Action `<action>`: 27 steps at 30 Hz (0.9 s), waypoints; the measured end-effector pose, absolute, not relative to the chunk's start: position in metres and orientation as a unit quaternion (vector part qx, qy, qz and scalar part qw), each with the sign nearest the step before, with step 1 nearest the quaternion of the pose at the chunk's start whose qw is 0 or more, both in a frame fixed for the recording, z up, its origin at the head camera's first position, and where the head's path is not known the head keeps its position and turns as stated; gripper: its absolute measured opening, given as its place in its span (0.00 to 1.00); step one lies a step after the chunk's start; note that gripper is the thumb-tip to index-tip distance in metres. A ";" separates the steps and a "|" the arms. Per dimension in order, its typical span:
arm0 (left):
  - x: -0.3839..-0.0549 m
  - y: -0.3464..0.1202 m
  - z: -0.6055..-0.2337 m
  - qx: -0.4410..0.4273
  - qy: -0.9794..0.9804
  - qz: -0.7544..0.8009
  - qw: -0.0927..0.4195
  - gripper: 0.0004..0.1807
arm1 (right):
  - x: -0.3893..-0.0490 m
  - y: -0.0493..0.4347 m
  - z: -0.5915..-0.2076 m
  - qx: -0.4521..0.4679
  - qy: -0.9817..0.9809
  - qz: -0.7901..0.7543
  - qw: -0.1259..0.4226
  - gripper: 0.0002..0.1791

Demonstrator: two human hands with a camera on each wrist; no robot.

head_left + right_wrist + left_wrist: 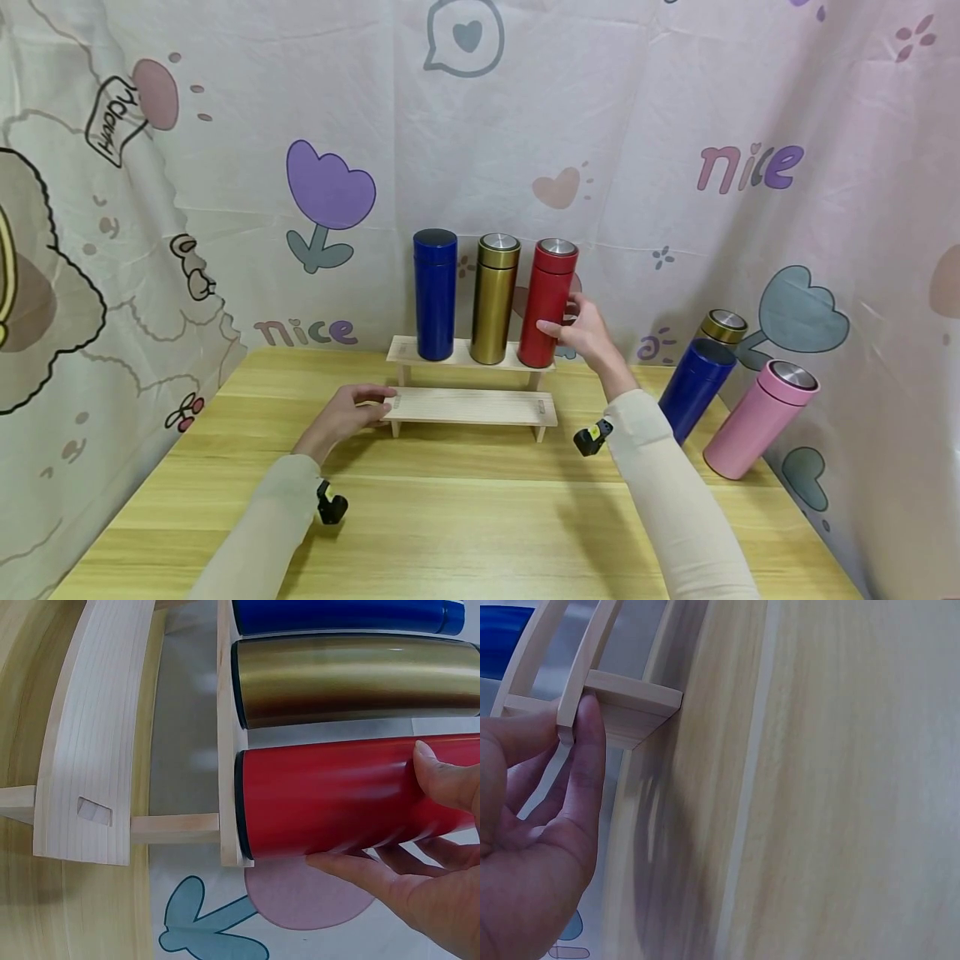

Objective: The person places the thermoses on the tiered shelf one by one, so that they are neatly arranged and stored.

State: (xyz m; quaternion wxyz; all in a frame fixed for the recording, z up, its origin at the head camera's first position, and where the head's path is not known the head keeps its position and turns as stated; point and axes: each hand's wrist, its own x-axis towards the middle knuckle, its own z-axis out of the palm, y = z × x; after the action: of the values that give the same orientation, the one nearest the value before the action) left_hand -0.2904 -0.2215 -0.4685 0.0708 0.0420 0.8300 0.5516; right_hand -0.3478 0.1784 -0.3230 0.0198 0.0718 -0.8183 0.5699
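Observation:
A two-tier wooden rack [472, 405] stands toward the back of the table. My left hand [352, 414] pinches the left end of its lower shelf between thumb and fingers, which shows close up in the left wrist view. On the upper shelf, a red thermos flask [547, 304] stands upright at the right end, and my right hand [585, 333] grips its right side, thumb in front. To its left stand a gold thermos flask [495, 300] and, at the far left, a blue thermos flask [435, 296]. In the right wrist view the red flask's base meets the shelf.
At the table's right stand a pink thermos flask [761, 421], a second blue flask [697, 387] and another gold flask [723, 326] behind it, near my right forearm. A printed cloth [637, 100] hangs right behind the table [450, 517].

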 end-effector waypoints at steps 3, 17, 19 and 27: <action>-0.291 -0.221 -0.469 0.043 0.829 0.553 0.071 0.20 | -0.347 0.179 -0.323 0.073 -0.818 0.570 0.020 0.42; -0.290 -0.222 -0.468 0.048 0.827 0.555 0.072 0.20 | -0.346 0.180 -0.322 0.084 -0.815 0.574 0.011 0.40; -0.290 -0.221 -0.468 0.047 0.828 0.555 0.072 0.20 | -0.347 0.181 -0.322 0.088 -0.812 0.577 0.009 0.39; -0.291 -0.221 -0.469 0.046 0.827 0.556 0.070 0.20 | -0.347 0.183 -0.324 0.096 -0.812 0.576 0.005 0.39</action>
State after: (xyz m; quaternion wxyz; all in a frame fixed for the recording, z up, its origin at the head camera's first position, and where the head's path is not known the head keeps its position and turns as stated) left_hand -0.2907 -0.2214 -0.4687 0.0699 0.0458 0.8271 0.5558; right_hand -0.3466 0.1826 -0.3240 0.0051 0.0958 -0.8115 0.5764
